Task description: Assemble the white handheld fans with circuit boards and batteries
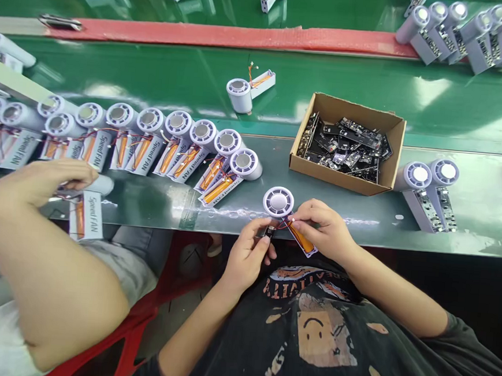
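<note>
A handheld fan point(278, 202) with a round lilac head lies at the table's near edge in front of me, its handle open and showing an orange battery point(302, 238). My left hand point(248, 251) is closed on a small black circuit board point(269, 231) just left of the handle. Thin red and dark wires run between the board and the fan. With thumb and forefinger, my right hand point(323, 228) pinches a small white wire plug point(292, 219) over the top of the handle. The plug and the board are apart.
A cardboard box point(342, 181) of black circuit boards stands ahead. Several open fans point(228, 142) line up at left; two board-fitted fans point(419, 175) stand right. One fan point(239, 96) sits on the green belt point(177, 72). A co-worker's arm point(55, 242) works at left.
</note>
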The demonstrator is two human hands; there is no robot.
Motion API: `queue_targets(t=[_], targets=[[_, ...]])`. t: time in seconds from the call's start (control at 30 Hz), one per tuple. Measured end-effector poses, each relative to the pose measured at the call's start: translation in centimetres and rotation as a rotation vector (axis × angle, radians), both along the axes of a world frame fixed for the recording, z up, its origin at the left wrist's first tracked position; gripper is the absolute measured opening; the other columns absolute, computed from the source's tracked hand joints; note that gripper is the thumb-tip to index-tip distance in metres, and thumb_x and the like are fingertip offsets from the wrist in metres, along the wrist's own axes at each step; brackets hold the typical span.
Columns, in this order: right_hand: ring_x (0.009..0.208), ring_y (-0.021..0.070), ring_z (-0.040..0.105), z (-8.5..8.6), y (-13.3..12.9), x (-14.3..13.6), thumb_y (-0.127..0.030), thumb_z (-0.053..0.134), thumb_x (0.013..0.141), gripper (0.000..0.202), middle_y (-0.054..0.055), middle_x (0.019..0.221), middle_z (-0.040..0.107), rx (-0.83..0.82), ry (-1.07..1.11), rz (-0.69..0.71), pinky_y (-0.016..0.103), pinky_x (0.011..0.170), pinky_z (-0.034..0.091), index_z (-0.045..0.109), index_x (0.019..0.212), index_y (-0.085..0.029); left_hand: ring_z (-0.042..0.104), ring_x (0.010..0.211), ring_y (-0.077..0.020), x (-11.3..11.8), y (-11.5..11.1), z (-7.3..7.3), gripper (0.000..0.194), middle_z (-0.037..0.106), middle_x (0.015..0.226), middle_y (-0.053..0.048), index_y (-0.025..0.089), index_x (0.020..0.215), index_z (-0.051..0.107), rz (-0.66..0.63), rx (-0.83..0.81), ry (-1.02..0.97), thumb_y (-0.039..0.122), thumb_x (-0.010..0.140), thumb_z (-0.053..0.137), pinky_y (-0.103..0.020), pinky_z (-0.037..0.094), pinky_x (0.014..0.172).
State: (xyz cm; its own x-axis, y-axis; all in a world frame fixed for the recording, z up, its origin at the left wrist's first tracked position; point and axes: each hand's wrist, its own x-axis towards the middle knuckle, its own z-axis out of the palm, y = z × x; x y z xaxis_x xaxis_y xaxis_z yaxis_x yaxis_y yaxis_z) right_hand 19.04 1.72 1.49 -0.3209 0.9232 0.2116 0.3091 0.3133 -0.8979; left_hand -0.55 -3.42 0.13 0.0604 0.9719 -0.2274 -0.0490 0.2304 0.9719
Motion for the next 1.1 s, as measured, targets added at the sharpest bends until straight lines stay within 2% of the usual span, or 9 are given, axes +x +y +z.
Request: queue_targets(t=[0.13,0.27,0.43,0.57,0.63,0.83,1.1], targets=[[0.074,0.0131,0.060,0.6,-0.2,-0.8,-0.019,0.064,0.089,0.011,0.001,0.081,0.062,0.068,-0.004,0.012,0.028,0.067,0.051,0.074,0.091,-0.022,0.063,0.059,-0.0043,0.2,-0.1,0.5,0.021,0.049,0.139,-0.011,0.024,0.113,0.061,-0.021,0.147,0.124,0.031,0.094,0.054,-0.018,0.052,0.046],[0.074,0.0137,0.058,0.6,-0.7,-1.6,-0.017,0.064,0.087,0.010,0.001,0.077,0.056,0.181,-0.062,0.019,0.028,0.067,0.050,0.073,0.084,-0.021,0.062,0.063,-0.0062,0.2,0.1,0.6,0.022,0.048,0.138,-0.012,0.023,0.110,0.063,-0.024,0.202,0.197,0.036,0.093,0.058,-0.020,0.053,0.047],[0.074,0.0150,0.055,0.2,-1.0,-2.0,-0.019,0.061,0.090,0.013,0.002,0.079,0.056,0.264,-0.147,0.031,0.029,0.066,0.047,0.073,0.083,-0.021,0.065,0.099,-0.0203,0.1,0.6,0.9,0.013,0.053,0.134,-0.011,0.021,0.093,0.067,0.000,0.278,0.325,0.033,0.088,0.067,-0.030,0.059,0.070],[0.072,0.0172,0.053,-0.1,-1.2,-1.9,-0.021,0.059,0.091,0.018,0.004,0.076,0.057,0.343,-0.271,0.010,0.033,0.066,0.044,0.074,0.081,-0.020,0.061,0.110,-0.0243,0.1,0.6,1.1,0.011,0.054,0.132,-0.010,0.021,0.087,0.069,0.016,0.332,0.385,0.031,0.088,0.067,-0.037,0.059,0.081],[0.071,0.0169,0.054,-0.1,-1.2,-2.0,-0.021,0.060,0.091,0.017,0.003,0.075,0.057,0.336,-0.264,-0.006,0.033,0.066,0.044,0.074,0.081,-0.020,0.060,0.112,-0.0254,0.2,0.6,1.1,0.011,0.055,0.130,-0.010,0.021,0.085,0.069,0.030,0.345,0.401,0.031,0.088,0.066,-0.038,0.058,0.083],[0.068,0.0117,0.057,0.0,-1.2,-2.4,-0.012,0.065,0.083,0.011,0.000,0.073,0.056,0.164,-0.016,-0.015,0.025,0.063,0.048,0.074,0.079,-0.018,0.058,0.114,-0.0260,0.3,0.5,0.9,0.016,0.056,0.124,-0.010,0.020,0.081,0.067,0.049,0.326,0.443,0.033,0.090,0.063,-0.039,0.056,0.086],[0.071,0.0124,0.058,-0.2,-1.0,-2.5,-0.011,0.066,0.081,0.012,0.000,0.075,0.058,0.138,-0.026,-0.013,0.027,0.069,0.049,0.074,0.080,-0.020,0.060,0.106,-0.0224,0.3,0.5,0.9,0.015,0.056,0.119,-0.009,0.020,0.081,0.063,0.041,0.347,0.482,0.031,0.091,0.062,-0.036,0.054,0.085]])
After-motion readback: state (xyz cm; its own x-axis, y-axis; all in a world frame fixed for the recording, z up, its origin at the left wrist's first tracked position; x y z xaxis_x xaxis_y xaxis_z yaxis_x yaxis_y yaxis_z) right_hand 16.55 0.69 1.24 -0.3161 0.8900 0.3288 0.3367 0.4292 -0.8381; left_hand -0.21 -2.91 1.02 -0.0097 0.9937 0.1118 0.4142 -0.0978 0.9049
